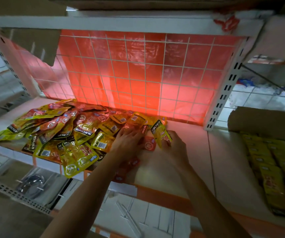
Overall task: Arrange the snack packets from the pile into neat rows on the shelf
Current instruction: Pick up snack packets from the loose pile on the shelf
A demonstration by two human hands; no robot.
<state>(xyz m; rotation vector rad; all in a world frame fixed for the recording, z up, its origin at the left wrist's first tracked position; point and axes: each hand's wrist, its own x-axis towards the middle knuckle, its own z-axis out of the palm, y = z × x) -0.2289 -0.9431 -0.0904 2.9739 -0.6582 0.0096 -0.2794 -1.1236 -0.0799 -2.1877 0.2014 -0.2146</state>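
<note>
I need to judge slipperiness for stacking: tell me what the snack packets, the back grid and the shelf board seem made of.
Snack packets: glossy plastic film, judging by glare spots and crinkles. Back grid: thin wire, probably white-coated metal, as straight crossing rods. Shelf board: smooth, matte, pale sheet, perhaps painted metal; the look leaves it open.

Yellow packet row (pixel 275 169) cut by right edge, left hand (pixel 128 140) hiding red packets (pixel 150 143)
</note>
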